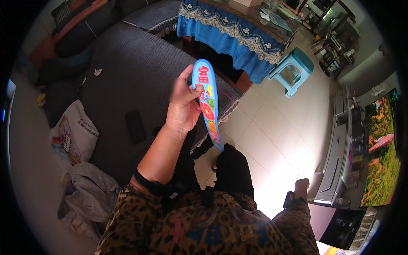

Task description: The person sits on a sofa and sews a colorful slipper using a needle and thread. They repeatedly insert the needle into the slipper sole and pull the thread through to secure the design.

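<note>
In the head view, a blue-edged insole (208,111) is raised in front of the person, above the lap and near the edge of the grey sofa (114,72). Its face looks, as a judgement, filled with decoration nearly end to end: red characters, a red flower, green leaves; whether that is stitching or print, or any patch remains undone, is too small to tell. The left hand (185,103) grasps it by the side, thumb across the face and the other fingers mostly behind, the forearm angled up from the lower edge. The right hand (302,187) is well apart, arm extended out to the right toward the grey cabinet (331,170); its fingers seem curled, but whether they pinch anything cannot be told.
</note>
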`<state>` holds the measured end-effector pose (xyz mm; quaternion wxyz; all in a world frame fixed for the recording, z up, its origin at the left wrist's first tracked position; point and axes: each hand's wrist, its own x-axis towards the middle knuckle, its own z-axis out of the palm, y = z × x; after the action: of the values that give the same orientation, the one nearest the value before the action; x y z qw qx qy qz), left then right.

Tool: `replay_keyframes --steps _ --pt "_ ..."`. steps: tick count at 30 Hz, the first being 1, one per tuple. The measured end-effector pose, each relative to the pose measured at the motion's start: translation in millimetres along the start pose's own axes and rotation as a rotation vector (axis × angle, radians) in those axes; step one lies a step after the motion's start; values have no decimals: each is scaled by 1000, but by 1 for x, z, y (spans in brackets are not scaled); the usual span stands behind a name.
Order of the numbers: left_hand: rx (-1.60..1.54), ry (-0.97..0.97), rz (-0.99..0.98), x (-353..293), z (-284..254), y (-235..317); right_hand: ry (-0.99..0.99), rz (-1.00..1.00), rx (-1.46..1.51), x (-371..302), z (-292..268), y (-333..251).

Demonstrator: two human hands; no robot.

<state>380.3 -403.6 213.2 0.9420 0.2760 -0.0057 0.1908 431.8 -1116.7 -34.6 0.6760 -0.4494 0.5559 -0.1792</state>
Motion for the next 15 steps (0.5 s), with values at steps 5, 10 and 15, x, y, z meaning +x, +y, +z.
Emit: replay_keyframes --steps 5,10,15 --pt "-255 -179 -183 3 3 -7 -9 -166 -61 -16 39 -4" --pt "-552 -298 -487 -1 2 -4 -545 -682 -460 -176 162 -1" --pt "-636 -378 -631 -4 9 -11 -1177 -878 -363 -409 201 11"
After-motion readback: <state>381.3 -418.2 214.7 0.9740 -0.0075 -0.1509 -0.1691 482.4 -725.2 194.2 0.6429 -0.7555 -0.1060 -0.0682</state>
